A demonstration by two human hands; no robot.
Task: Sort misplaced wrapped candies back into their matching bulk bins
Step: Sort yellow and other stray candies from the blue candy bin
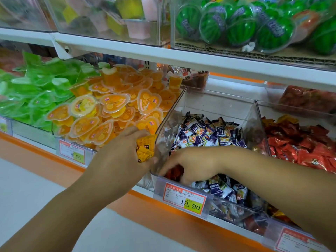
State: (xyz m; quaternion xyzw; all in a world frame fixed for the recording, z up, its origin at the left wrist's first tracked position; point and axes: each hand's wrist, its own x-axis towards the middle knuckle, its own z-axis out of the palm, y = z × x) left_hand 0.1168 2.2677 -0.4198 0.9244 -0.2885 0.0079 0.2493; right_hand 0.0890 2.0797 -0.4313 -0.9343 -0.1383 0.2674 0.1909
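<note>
My left hand (pixel 120 151) grips a bunch of yellow wrapped candies (pixel 145 148) just outside the left wall of the clear middle bin (pixel 218 104). That bin holds purple-and-white wrapped candies (pixel 205 133). My right hand (pixel 190 166) reaches down into the bin's front left corner, fingers curled around red wrapped candies (pixel 173 172) that lie among the purple ones. The bin to the right holds red wrapped candies (pixel 300 148), with some yellow ones (pixel 285 120) at its back.
Left of the middle bin lie orange heart-shaped jelly cups (pixel 112 113) and green jelly cups (pixel 36 91). The upper shelf carries watermelon-pattern jelly cups (pixel 241 28). Price tags (pixel 185 198) hang on the bin fronts above an orange shelf edge (pixel 163 210).
</note>
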